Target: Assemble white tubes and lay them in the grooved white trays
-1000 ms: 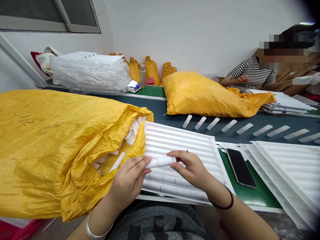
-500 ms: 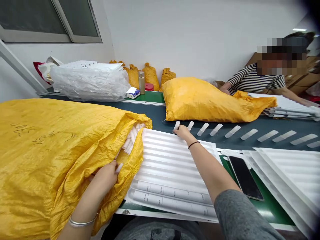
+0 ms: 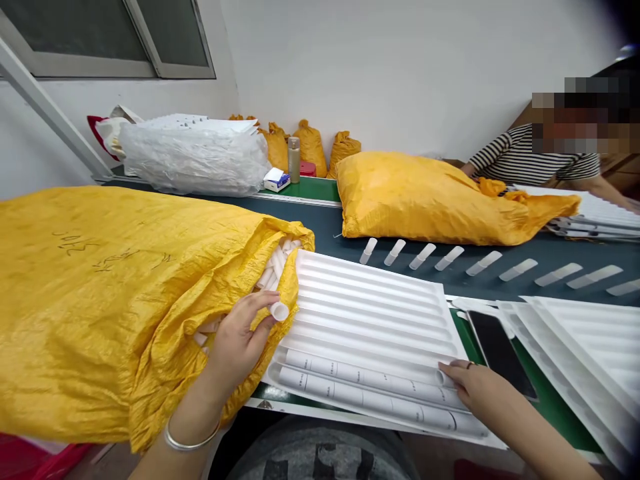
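My left hand (image 3: pixel 239 343) is at the mouth of a big yellow woven sack (image 3: pixel 115 293) and pinches a small white tube (image 3: pixel 279 311) drawn from it. More white tubes (image 3: pixel 275 267) show inside the opening. A white grooved tray (image 3: pixel 370 320) lies in front of me, with its two nearest grooves filled by printed white tubes (image 3: pixel 360 383). My right hand (image 3: pixel 473 387) rests at the tray's near right corner, fingertips on the end of a tube there; I cannot tell whether it grips that tube.
A row of white tubes (image 3: pixel 450 257) lies along the dark conveyor belt (image 3: pixel 550 253). A second yellow sack (image 3: pixel 435 200) sits behind it. A phone (image 3: pixel 500 353) and stacked white trays (image 3: pixel 590 353) lie to my right. A person in a striped shirt (image 3: pixel 530 163) works at far right.
My right hand has come back from the belt to the tray's near right corner. My left hand has drawn out of the sack holding a white tube.
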The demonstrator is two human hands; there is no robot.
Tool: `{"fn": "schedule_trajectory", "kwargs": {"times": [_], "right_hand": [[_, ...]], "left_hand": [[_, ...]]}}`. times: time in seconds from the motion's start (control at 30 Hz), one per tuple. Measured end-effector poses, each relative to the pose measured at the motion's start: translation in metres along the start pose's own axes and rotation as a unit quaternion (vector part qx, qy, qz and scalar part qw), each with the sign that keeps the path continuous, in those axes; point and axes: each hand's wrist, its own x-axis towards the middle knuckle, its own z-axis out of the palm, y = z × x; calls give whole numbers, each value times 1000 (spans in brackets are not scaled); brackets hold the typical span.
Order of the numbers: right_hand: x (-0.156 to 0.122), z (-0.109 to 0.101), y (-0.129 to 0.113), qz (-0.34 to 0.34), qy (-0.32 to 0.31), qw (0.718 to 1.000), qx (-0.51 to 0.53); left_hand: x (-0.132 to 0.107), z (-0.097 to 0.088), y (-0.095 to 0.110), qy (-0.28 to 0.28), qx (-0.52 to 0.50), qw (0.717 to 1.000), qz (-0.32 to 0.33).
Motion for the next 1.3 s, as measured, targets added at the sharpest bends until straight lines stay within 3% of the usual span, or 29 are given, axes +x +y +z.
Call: {"fn": "schedule_trajectory", "kwargs": {"times": [0.07, 0.17, 0.23, 0.3, 0.4, 0.5, 0.57, 0.6, 0.7, 0.8, 0.87, 0.97, 1.13, 1.2, 1.3], "right_hand": [[-6, 6, 8, -30, -30, 999, -1], [0, -11, 3, -9, -43, 999, 5], [10, -30, -16, 29, -10, 998, 55], [22, -47, -50, 36, 51, 984, 165], [42, -58, -112, -38, 102, 918, 381], [60, -58, -162, -60, 124, 811, 569], [68, -61, -177, -67, 143, 766, 623], [71, -63, -179, -79, 152, 763, 624], [78, -74, -168, -148, 175, 795, 561], [83, -83, -154, -221, 175, 832, 478], [85, -85, -150, -248, 166, 843, 448], [86, -83, -150, -248, 160, 849, 439], [86, -76, -153, -146, 139, 859, 470], [86, -75, -155, -103, 103, 835, 531], [84, -75, -159, -59, 23, 777, 627]], "left_hand": [[-3, 5, 9, 1, -54, 999, -5], [-7, 13, 21, 24, -215, 974, -73], [-8, 21, 30, 57, -363, 919, -142], [-7, 29, 41, 77, -485, 843, -220], [-5, 40, 57, 63, -578, 750, -315], [-5, 49, 65, 38, -600, 724, -340], [-6, 51, 64, 41, -579, 745, -328], [-6, 51, 62, 52, -558, 765, -317], [-6, 43, 55, 59, -437, 852, -282], [-3, 32, 52, -35, -285, 927, -242], [-2, 28, 54, -101, -213, 953, -191], [-2, 26, 57, -122, -147, 976, -101], [-5, 32, 54, -52, -37, 996, 58], [-7, 34, 53, -17, -2, 993, 116], [-8, 38, 56, 6, 32, 982, 185]]}}
